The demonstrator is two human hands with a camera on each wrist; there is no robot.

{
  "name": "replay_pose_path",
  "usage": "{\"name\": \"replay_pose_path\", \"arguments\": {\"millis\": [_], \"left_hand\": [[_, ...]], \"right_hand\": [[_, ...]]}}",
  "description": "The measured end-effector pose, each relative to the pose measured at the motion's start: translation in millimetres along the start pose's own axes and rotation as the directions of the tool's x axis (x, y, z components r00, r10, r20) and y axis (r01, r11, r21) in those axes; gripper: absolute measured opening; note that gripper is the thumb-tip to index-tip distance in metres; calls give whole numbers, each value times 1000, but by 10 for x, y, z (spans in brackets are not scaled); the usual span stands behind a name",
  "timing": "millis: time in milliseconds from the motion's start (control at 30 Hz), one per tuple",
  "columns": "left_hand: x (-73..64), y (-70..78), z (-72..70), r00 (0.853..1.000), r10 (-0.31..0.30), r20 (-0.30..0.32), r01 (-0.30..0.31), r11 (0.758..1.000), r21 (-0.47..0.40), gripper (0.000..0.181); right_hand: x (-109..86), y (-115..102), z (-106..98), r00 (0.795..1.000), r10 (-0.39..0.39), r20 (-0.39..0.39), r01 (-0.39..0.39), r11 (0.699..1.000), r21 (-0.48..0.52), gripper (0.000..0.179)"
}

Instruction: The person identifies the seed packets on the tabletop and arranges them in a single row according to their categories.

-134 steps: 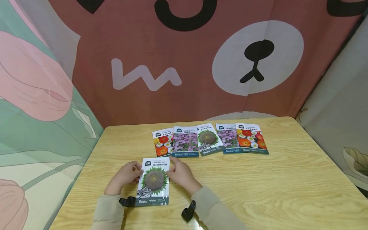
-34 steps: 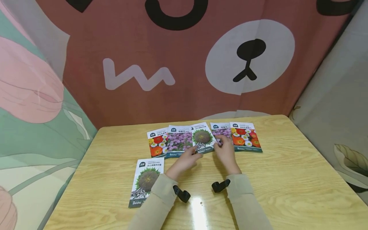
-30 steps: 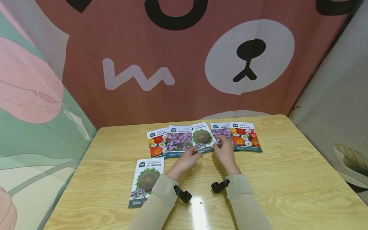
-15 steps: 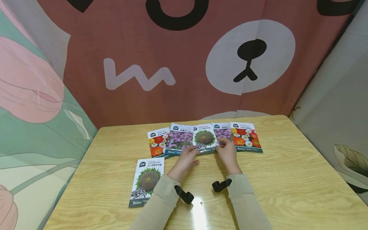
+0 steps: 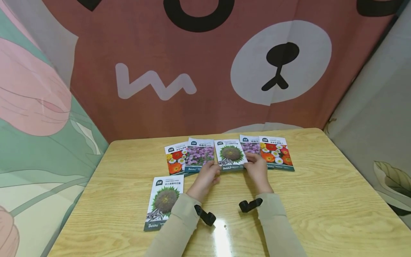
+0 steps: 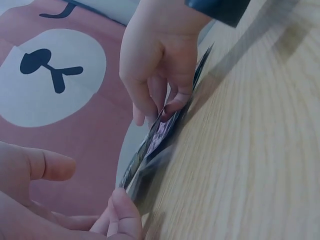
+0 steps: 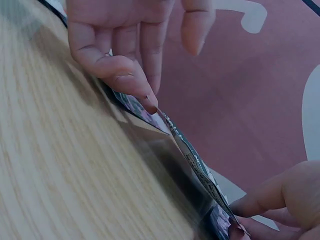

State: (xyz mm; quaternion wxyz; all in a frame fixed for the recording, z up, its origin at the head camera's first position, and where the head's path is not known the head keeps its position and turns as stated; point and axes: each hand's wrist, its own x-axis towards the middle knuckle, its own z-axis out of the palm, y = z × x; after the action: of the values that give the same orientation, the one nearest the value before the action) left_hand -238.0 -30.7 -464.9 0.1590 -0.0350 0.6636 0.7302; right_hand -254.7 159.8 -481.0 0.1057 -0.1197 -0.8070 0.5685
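Note:
In the head view, both hands hold the middle seed packet (image 5: 232, 152), white with a sunflower head printed on it, by its lower corners. My left hand (image 5: 207, 178) pinches the left corner; my right hand (image 5: 258, 173) pinches the right one between thumb and fingers. Both wrist views show this packet (image 7: 192, 155) edge-on, its lower edge raised off the wood. A purple-flower packet (image 5: 199, 153) lies left of it, and another purple-flower packet (image 5: 249, 145) sits on its right, partly behind my right hand. A matching sunflower packet (image 5: 165, 198) lies nearer me, partly under my left sleeve.
Packets with orange and white flowers end the back row: one poppy-like packet (image 5: 176, 157) at left, another orange-flower packet (image 5: 277, 152) at right. The wooden table (image 5: 321, 207) meets a printed cloth backdrop (image 5: 160, 117) behind the row.
Earlier, both hands held the front sunflower packet; it now lies on the table. The middle packet, tilted a second ago, has been straightened and drawn slightly rightward, its purple neighbours shifting a little.

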Motion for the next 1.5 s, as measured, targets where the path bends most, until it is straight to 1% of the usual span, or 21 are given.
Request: {"name": "replay_pose_path", "arguments": {"millis": [233,333,433,600,700,800,967,1033,1067,1167,1267,1400,1500], "left_hand": [[-16,39,-23,1000,5,-5,-5,1000,24,59],[-20,35,-45,1000,29,-8,-28,999,29,57],[-26,17,-79,997,65,-30,-65,998,19,52],[-72,19,-147,993,101,-61,-101,995,7,43],[-121,47,-181,992,118,-54,-117,993,17,41],[-164,56,-234,991,128,-38,-128,992,9,41],[-236,71,-363,991,136,13,-136,991,-16,44],[-275,85,-422,989,142,35,-142,990,8,43],[-299,96,-450,988,144,48,-146,989,28,43],[-357,124,-545,984,142,108,-152,984,93,42],[-407,153,-642,973,138,186,-168,974,153,43],[-448,188,-764,949,119,291,-181,964,196,42],[-464,213,-839,928,82,363,-168,962,213,39]], "right_hand": [[-16,-66,-54,998,55,14,-55,998,41,42],[-22,-114,-63,997,79,12,-79,995,54,44],[-15,-149,-58,994,102,34,-105,991,84,47],[7,-178,-38,983,136,122,-153,978,143,50],[17,-186,-43,972,149,183,-180,970,164,49],[17,-194,-63,954,152,257,-198,967,163,49],[-2,-218,-103,910,123,396,-195,970,146,48],[-20,-238,-113,894,113,434,-193,971,144,47],[-29,-248,-116,889,108,445,-192,970,147,46],[-51,-268,-114,887,105,449,-200,965,169,46],[-63,-267,-113,892,106,439,-205,961,185,51],[-71,-272,-116,897,104,430,-203,960,191,58],[-77,-290,-112,901,97,423,-200,957,208,55]]}}
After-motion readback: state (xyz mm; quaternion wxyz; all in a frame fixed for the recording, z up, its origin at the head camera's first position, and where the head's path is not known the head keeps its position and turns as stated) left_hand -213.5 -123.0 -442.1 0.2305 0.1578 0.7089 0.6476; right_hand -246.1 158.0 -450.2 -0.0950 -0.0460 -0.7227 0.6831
